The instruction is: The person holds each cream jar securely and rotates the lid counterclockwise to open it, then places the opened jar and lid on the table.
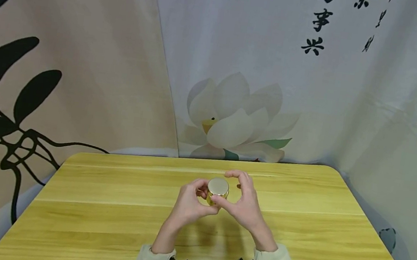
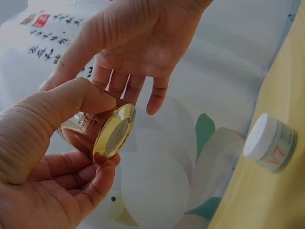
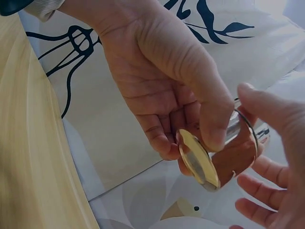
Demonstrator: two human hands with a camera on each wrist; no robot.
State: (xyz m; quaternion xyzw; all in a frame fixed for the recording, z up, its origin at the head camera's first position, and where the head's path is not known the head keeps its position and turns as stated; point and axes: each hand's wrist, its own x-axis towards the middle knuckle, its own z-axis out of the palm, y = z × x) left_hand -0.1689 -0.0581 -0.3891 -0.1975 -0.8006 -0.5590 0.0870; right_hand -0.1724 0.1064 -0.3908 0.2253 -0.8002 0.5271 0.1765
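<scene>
A shiny gold cosmetic jar (image 1: 218,186) with a pale flat round top is held above the table. My left hand (image 1: 188,204) grips it between thumb and curled fingers. In the left wrist view, small print shows on the gold jar's (image 2: 113,133) side, and its gold-rimmed round end faces the camera. My right hand (image 1: 244,203) is at the other side, fingers spread and loosely bent, thumb across the front of the jar. Seen from the right wrist, the right thumb (image 3: 267,102) is close to the jar's rim; whether it touches I cannot tell.
A white jar (image 2: 271,143) marked V7 stands upright on the wooden table (image 1: 111,205) in the left wrist view; the head view does not show it plainly. Printed cloth (image 1: 102,67) hangs behind the table and along its sides.
</scene>
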